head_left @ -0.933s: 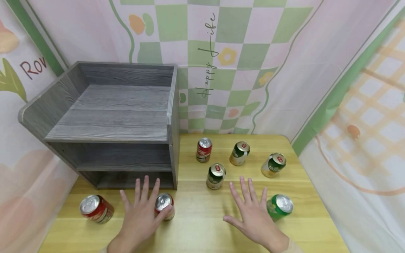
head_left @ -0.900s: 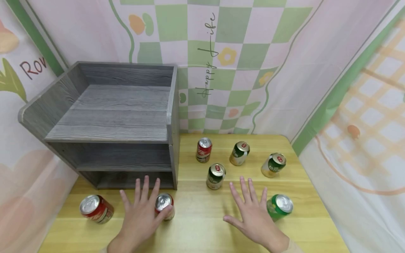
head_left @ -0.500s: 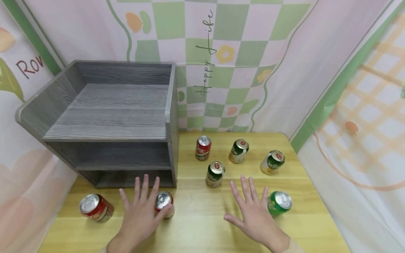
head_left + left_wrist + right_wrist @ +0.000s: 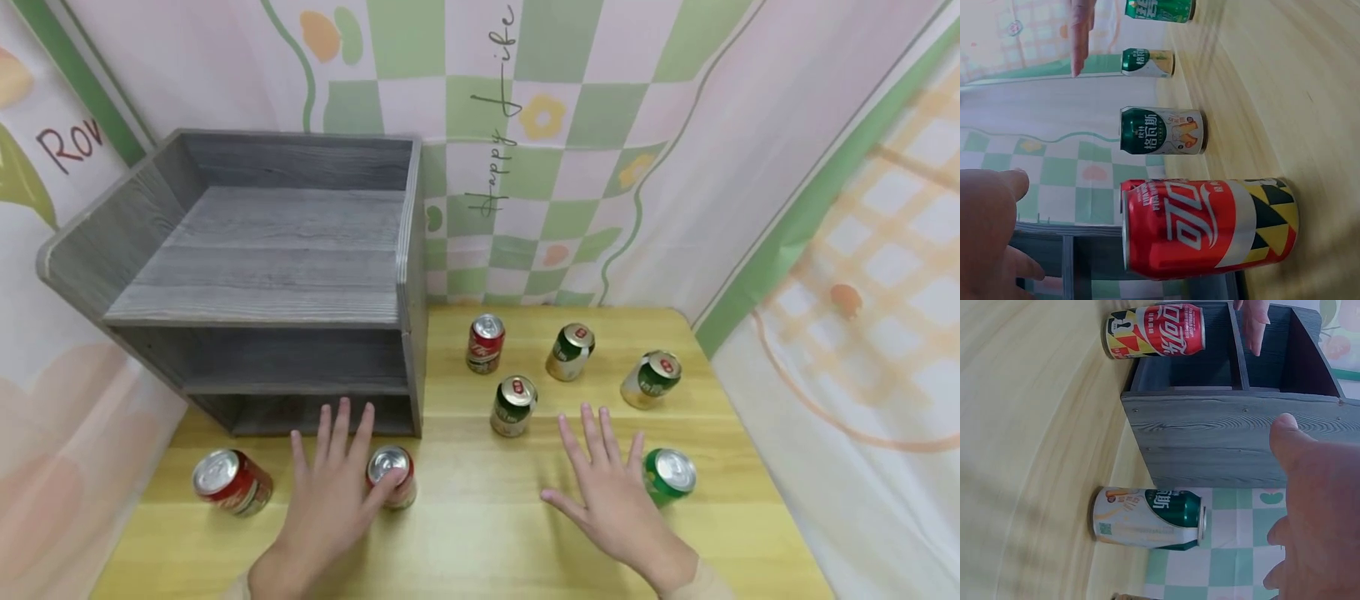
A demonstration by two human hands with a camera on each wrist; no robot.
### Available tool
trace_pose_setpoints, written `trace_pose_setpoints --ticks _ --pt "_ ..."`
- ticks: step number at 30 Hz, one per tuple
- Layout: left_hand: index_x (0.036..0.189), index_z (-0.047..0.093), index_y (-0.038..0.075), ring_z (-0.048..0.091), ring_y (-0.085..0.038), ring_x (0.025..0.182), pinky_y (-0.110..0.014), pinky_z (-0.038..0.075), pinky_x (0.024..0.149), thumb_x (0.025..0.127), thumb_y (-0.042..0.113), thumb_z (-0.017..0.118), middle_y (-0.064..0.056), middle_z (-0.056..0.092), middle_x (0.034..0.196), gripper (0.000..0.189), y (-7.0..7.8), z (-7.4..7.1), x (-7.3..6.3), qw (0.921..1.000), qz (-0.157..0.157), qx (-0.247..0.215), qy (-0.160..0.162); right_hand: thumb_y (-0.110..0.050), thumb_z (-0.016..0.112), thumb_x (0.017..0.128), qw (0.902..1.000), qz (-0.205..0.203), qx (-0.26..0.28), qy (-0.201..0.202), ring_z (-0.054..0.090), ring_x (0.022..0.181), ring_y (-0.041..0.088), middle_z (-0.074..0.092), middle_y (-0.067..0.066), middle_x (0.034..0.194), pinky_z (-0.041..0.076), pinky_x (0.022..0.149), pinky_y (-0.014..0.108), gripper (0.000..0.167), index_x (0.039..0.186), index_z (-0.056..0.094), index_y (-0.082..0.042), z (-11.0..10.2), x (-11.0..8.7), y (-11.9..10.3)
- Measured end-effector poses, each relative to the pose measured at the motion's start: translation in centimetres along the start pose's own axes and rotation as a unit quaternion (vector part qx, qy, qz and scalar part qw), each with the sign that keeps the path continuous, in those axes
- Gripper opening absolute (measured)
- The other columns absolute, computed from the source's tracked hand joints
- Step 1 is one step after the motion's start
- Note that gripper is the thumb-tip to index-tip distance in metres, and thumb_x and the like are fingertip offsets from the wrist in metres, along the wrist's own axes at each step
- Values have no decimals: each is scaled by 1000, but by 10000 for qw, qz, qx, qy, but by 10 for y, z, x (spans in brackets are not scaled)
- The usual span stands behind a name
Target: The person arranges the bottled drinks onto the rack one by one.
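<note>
My left hand [image 4: 327, 492], fingers spread and straight, hovers above the table between two red soda cans. Its thumb overlaps the nearer red can [image 4: 401, 492] in the head view; the left wrist view shows that red can [image 4: 1200, 228] standing upright below the hand. Another red can [image 4: 243, 487] stands to the left. My right hand [image 4: 617, 504] is also spread over the table, holding nothing. Right beside its little finger is a green can [image 4: 670, 477]. Ahead of it stands a green-and-gold can [image 4: 513, 408], seen also as a green-and-white can [image 4: 1147, 517] in the right wrist view.
A grey wooden shelf unit [image 4: 262, 258] with a top tray and two lower compartments stands at the back left. Behind the hands are a red can [image 4: 485, 346] and two more green-and-gold cans, one central [image 4: 570, 354], one right [image 4: 651, 382]. A patterned cloth [image 4: 555, 192] hangs behind the table [image 4: 480, 533].
The head view has tilted slightly, so the scene sits a little higher. The right hand has shifted slightly right and up in the view; both hands keep their spread pose.
</note>
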State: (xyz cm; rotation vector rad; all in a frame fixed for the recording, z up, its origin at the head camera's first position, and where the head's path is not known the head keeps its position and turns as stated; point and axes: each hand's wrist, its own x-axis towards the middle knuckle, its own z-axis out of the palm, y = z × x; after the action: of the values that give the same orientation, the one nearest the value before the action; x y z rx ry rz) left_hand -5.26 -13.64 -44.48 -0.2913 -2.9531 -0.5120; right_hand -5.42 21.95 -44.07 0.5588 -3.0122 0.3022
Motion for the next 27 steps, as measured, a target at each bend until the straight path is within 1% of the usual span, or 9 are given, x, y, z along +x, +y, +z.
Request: trace_pose_setpoints --ticks 5,8,10,13,17,20,23,25,27 --pt "149 47 1 48 -52 131 -70 42 107 96 45 68 -29 41 153 72 -5 -15 5 9970 73 -527 570 -55 59 97 9995 36 249 175 12 149 52 13 29 165 4 112 83 88 161 23 -7 -7 2 7" --pt "141 56 -1 70 -40 91 -47 64 73 94 37 72 -27 53 144 62 -12 -26 7 9894 305 -697 1239 -50 61 98 9985 91 388 374 17 148 53 17 30 163 5 115 80 86 161 23 -6 -11 2 13" --pt "137 58 -2 65 -27 64 -30 57 48 92 33 73 -26 57 140 59 -19 -34 9 9820 438 -731 1688 -45 64 97 9968 108 526 584 21 147 53 21 31 162 6 117 78 84 160 26 -3 -14 2 18" --pt "135 60 -1 64 -28 64 -25 42 36 91 27 73 -23 61 137 55 -29 -50 12 9684 478 -846 2297 -35 69 96 9919 94 777 997 28 143 54 27 32 159 14 118 75 82 157 29 1 -18 2 28" --pt "133 62 0 65 -40 107 -16 53 70 89 19 74 -20 65 131 49 -45 -69 10 9467 266 -1091 3020 -23 72 95 9804 211 1360 1408 33 139 56 31 32 158 28 113 74 83 159 25 -2 -23 0 45" --pt "131 63 -3 64 -24 110 -7 42 91 88 10 74 -24 67 125 46 -57 -80 7 9273 130 -1488 3431 -19 72 96 9690 536 1834 1563 33 138 58 30 31 159 32 107 78 84 162 21 -9 -26 -6 57" --pt "132 61 -5 58 -3 110 -5 41 92 89 3 72 -27 67 120 46 -70 -90 5 9119 -136 -1859 3656 -16 71 96 9573 854 2156 1729 34 136 59 32 33 156 30 107 79 82 162 22 -9 -28 -13 67" --pt "134 60 -4 54 8 108 -6 43 90 90 3 71 -27 66 119 46 -78 -97 5 9053 -437 -2014 3714 -15 70 96 9499 1019 2307 1847 34 136 57 34 33 155 27 119 64 80 161 24 -6 -27 -18 73" --pt "136 58 -3 53 10 108 -5 44 89 93 6 69 -25 65 122 46 -86 -103 5 9033 -857 -2072 3657 -12 71 95 9443 1150 2359 1985 37 135 53 36 33 153 26 124 39 78 159 27 -3 -25 -23 79"
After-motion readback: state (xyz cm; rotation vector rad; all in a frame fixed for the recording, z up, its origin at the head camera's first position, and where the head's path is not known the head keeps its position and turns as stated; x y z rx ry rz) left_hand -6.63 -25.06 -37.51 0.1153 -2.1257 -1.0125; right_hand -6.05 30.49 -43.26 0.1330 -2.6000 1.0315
